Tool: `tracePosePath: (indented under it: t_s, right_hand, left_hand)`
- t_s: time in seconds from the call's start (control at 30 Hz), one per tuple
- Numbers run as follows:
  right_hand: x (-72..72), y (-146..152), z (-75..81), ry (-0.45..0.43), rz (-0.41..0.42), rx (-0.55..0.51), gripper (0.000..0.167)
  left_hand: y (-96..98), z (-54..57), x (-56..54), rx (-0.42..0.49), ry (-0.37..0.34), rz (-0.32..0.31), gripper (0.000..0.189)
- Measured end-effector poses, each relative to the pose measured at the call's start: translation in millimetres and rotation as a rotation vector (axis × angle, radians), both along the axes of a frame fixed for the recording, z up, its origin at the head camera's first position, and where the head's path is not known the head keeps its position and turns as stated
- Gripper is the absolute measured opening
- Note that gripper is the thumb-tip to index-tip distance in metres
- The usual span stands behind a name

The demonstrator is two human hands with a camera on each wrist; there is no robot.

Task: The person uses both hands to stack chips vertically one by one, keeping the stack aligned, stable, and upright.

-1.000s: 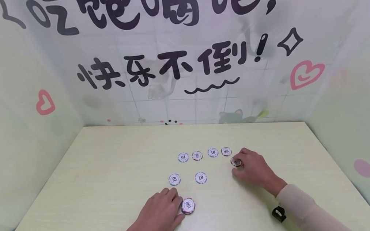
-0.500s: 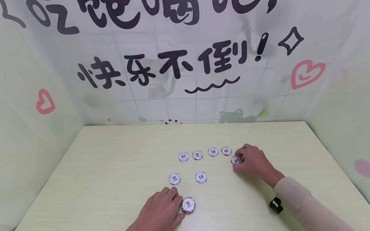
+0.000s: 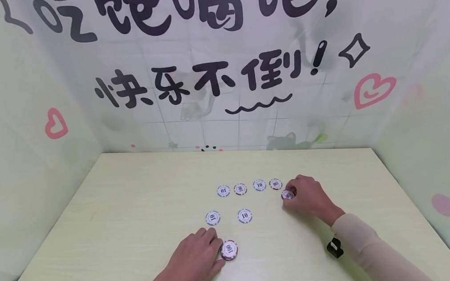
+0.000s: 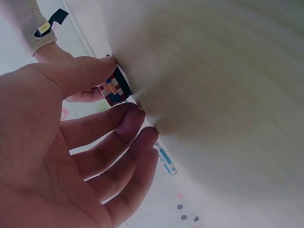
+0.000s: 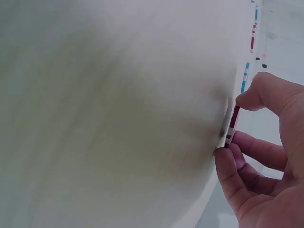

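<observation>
The right hand [image 5: 292,156] pinches 1 red-and-white chip [image 5: 232,124], seen edge-on, by the pale table [image 5: 118,118]. Towards the frame's top follow 1 blue-and-white chip [image 5: 245,78] and another red one [image 5: 252,40].

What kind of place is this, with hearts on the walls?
Probably a small indoor booth, maybe for tabletop activities. Decorated walls with pink hearts and big black writing stand on three sides of a pale table, and poker chips lie on it.

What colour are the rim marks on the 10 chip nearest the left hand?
Blue, against white; the head view shows that 10 poker chip best.
</observation>
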State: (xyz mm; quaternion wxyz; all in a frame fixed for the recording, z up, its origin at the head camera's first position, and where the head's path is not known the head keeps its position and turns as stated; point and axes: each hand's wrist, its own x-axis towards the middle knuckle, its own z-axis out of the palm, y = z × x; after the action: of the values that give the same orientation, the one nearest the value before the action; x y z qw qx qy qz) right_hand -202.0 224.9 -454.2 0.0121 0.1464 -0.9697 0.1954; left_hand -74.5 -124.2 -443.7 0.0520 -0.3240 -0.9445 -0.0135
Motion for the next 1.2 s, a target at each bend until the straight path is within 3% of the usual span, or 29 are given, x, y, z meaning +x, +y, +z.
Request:
tracePosePath:
  t_s: [1.2]
  right_hand:
    - [33.6,-27,6.4,0.119,0.141,-0.091,0.015]
  left_hand:
    - [0.2,0.5,1.2,0.019,0.012,0.000,0.033]
